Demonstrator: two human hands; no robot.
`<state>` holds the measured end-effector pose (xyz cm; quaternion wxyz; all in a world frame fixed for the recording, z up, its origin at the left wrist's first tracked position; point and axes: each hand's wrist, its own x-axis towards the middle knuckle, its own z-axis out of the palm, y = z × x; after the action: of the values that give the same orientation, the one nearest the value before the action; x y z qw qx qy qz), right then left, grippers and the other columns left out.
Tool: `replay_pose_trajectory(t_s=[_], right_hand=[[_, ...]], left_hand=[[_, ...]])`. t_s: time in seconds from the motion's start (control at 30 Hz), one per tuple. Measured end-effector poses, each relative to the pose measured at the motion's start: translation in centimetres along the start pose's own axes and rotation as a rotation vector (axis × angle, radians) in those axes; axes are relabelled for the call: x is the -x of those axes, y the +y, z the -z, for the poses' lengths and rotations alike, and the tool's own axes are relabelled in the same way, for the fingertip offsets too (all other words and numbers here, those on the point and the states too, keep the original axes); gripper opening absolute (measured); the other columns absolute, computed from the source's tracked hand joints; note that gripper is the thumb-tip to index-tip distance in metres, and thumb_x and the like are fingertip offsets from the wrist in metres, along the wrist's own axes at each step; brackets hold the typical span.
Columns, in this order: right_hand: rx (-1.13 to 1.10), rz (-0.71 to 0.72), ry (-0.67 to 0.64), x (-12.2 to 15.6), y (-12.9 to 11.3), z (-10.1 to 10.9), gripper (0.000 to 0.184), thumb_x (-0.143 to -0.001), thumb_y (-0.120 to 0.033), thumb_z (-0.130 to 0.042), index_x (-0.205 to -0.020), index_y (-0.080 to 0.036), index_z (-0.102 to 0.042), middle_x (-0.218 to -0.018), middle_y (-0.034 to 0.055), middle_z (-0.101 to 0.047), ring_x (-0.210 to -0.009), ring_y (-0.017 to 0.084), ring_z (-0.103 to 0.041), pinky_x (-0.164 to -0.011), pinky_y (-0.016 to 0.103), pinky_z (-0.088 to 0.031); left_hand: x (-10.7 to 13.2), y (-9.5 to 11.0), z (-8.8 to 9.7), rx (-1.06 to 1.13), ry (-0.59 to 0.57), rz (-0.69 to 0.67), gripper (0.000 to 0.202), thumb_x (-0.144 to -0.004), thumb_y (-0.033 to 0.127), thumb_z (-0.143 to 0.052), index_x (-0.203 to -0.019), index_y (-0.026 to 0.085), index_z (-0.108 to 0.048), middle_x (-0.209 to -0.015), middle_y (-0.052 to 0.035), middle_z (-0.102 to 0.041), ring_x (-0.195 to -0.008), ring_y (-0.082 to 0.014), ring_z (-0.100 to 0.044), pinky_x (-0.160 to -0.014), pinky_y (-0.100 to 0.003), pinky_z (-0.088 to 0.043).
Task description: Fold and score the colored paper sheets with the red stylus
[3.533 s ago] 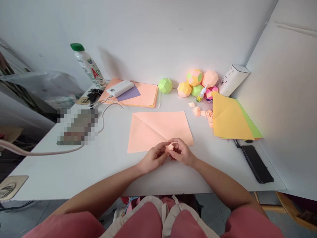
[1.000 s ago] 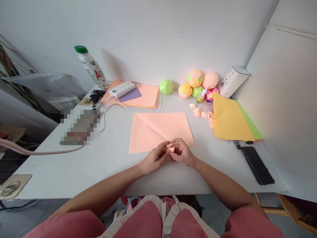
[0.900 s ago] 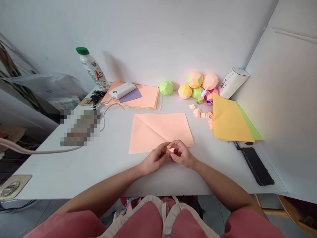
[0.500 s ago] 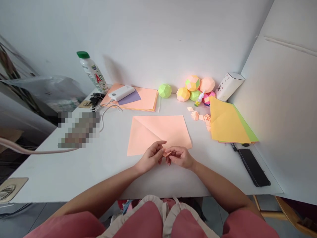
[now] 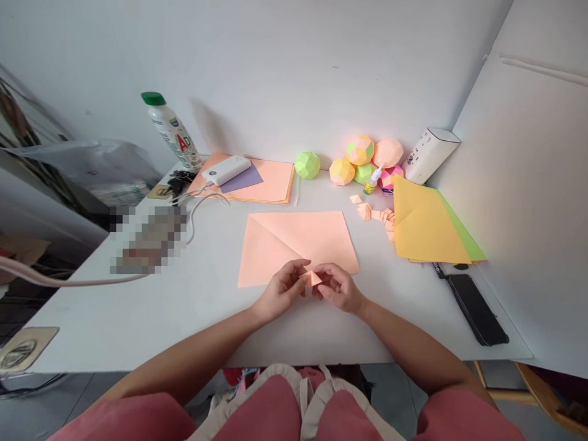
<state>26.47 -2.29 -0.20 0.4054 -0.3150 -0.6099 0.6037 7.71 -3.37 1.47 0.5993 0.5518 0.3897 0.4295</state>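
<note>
A small folded piece of peach paper is held between my two hands, over the near edge of a creased peach sheet. My left hand pinches its left side between thumb and fingers. On the other side, my right hand has its curled fingers against the piece's right edge. Several more folded peach paper pieces lie at the right, partly under the yellow sheet. One flat peach piece rests by itself near them.
Paper balls cluster against the wall, with a glue bottle before them. Yellow and green sheets and a black phone lie right. At back left are a power bank, a peach paper stack and a white bottle.
The fingers of my right hand have opened slightly and shifted, so more of the folded piece shows as a pointed shape. The view has tilted a little.
</note>
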Motion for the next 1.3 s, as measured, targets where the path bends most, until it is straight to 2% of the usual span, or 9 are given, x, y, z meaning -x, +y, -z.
replay_pose_trajectory(t_s=[0.1,0.3,0.5,0.7,0.87,1.07,1.2,1.3], right_hand=[[0.009,-0.012,0.04,0.0,-0.1,0.0,0.032,-0.084,-0.04,-0.065,-0.108,-0.021,-0.056,-0.093,0.0027,-0.061,-0.067,0.01,-0.064,-0.058,0.025,-0.054],[0.071,-0.039,0.086,-0.2,-0.4,0.1,0.026,-0.092,-0.043,-0.053,-0.105,-0.02,-0.056,-0.069,-0.0014,-0.062,-0.062,0.013,-0.064,-0.058,0.027,-0.053],[0.07,-0.027,0.048,0.0,-0.5,0.0,0.03,-0.086,-0.045,-0.059,-0.102,-0.021,-0.055,-0.083,0.0016,-0.062,-0.066,0.013,-0.064,-0.058,0.028,-0.053],[0.113,-0.047,0.041,-0.1,-0.6,0.1,0.023,-0.089,-0.043,-0.055,-0.086,-0.02,-0.055,-0.068,-0.0008,-0.06,-0.059,0.012,-0.058,-0.055,0.026,-0.048],[0.135,-0.051,0.037,-0.3,-0.6,0.1,0.026,-0.083,-0.045,-0.063,-0.088,-0.021,-0.054,-0.069,-0.0026,-0.055,-0.055,0.01,-0.052,-0.051,0.025,-0.044],[0.198,-0.06,0.062,-0.4,-0.9,0.1,0.028,-0.089,-0.043,-0.055,-0.075,-0.019,-0.057,-0.066,-0.0017,-0.055,-0.057,0.01,-0.053,-0.055,0.025,-0.044],[0.211,-0.076,0.096,-0.4,-1.1,0.0,0.031,-0.09,-0.044,-0.054,-0.072,-0.019,-0.057,-0.063,-0.0019,-0.055,-0.055,0.01,-0.051,-0.053,0.025,-0.043],[0.21,-0.099,0.105,-0.3,-1.2,-0.1,0.033,-0.09,-0.046,-0.053,-0.072,-0.019,-0.056,-0.06,-0.0023,-0.055,-0.053,0.01,-0.05,-0.051,0.025,-0.042]], left_hand=[[0.1,-0.1,0.0,-0.037,-0.007,-0.017,0.044,-0.086,0.049,-0.059,-0.117,0.02,-0.048,-0.077,0.0023,-0.053,-0.065,-0.0104,-0.053,-0.065,-0.029,-0.048],[0.2,-0.3,0.0,-0.08,-0.016,-0.028,0.041,-0.086,0.048,-0.058,-0.115,0.02,-0.05,-0.075,0.0033,-0.052,-0.065,-0.0106,-0.051,-0.065,-0.029,-0.047],[0.2,-0.4,0.1,-0.085,-0.041,-0.019,0.042,-0.088,0.048,-0.056,-0.118,0.02,-0.048,-0.073,0.0034,-0.05,-0.064,-0.0107,-0.05,-0.065,-0.028,-0.046],[0.1,-0.5,0.2,-0.098,-0.054,0.007,0.044,-0.085,0.046,-0.059,-0.119,0.019,-0.05,-0.069,0.0051,-0.047,-0.062,-0.0102,-0.049,-0.063,-0.027,-0.044],[0.1,-0.2,0.0,-0.1,-0.073,0.061,0.04,-0.085,0.044,-0.059,-0.115,0.017,-0.055,-0.072,0.0025,-0.053,-0.063,-0.0105,-0.048,-0.06,-0.026,-0.043],[0.1,-0.1,-0.3,-0.062,-0.086,0.129,0.047,-0.08,0.048,-0.064,-0.114,0.017,-0.055,-0.087,-0.0032,-0.063,-0.071,-0.0125,-0.055,-0.063,-0.026,-0.046],[0.0,-0.2,-0.3,-0.032,-0.104,0.204,0.053,-0.078,0.054,-0.066,-0.113,0.016,-0.055,-0.07,0.0013,-0.061,-0.053,-0.0107,-0.054,-0.049,-0.025,-0.046],[-0.2,-0.2,-0.3,0.002,-0.124,0.252,0.047,-0.076,0.058,-0.066,-0.092,0.015,-0.058,-0.058,0.003,-0.059,-0.045,-0.0105,-0.054,-0.045,-0.025,-0.046]])
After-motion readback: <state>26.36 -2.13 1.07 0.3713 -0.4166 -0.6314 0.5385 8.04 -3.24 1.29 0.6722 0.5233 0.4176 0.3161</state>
